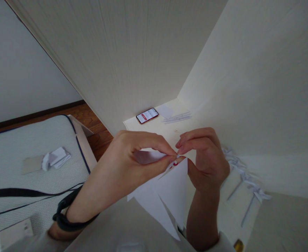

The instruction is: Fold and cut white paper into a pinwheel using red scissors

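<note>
A: How far along?
B: Partway, seemingly. At the frame's centre, with a white paper sheet (176,189) pinched at its top between left hand (125,157) thumb and forefinger. Touching close by with the right hand (208,159), fingers curled; whether gripping too, impossible to tell.

A: Done so far?
B: Slit, judging by the long gap between flaps, and gathered at the pinch beside a red mark. Also, at right, folded paper pieces (259,193) in a row, with thin sticks (247,210) beneath at least two.

A: And left?
B: Apparently the loose points, hanging towards the bottom. No visible stick on this sheet; join hidden by fingertips. Loose sticks (177,118) just above centre, near a phone (147,116).

A: Room to move?
B: Tight ahead and at right: boxed in by a tall panel (143,52) across the top and a pale wall (269,87). Near the phone, a table (188,126) edge to mind, with wooden floor (100,136) beyond. Freer at left, above the mesh-covered mattress (12,140).
</note>
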A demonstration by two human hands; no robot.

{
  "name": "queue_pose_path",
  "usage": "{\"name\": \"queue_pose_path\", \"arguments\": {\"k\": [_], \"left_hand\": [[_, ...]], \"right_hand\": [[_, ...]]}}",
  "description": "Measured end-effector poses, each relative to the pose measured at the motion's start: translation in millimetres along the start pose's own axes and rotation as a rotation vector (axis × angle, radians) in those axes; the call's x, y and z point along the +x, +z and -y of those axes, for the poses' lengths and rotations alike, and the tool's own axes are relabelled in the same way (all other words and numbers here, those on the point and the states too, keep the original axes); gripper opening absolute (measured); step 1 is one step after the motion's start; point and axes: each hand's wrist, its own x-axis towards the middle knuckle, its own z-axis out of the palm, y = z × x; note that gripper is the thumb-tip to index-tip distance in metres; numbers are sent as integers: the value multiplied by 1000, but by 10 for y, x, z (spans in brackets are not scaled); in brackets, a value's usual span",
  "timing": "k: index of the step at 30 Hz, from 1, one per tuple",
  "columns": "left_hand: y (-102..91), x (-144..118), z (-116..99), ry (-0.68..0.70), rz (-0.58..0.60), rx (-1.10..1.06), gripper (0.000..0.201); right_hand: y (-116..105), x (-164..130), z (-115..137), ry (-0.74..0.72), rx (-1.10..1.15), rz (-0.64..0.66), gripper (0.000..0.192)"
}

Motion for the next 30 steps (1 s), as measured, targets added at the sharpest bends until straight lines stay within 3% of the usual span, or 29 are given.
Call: {"name": "queue_pose_path", "arguments": {"k": [9, 20, 30], "left_hand": [[-21, -12, -15, -4, 26, 31, 10], [-27, 27, -2, 2, 61, -2, 8], [-37, 6, -1, 47, 70, -20, 10]], "right_hand": [[24, 15, 0, -21, 56, -6, 5], [62, 9, 20, -40, 87, -44, 17], [84, 8, 77, -44, 24, -64, 17]]}}
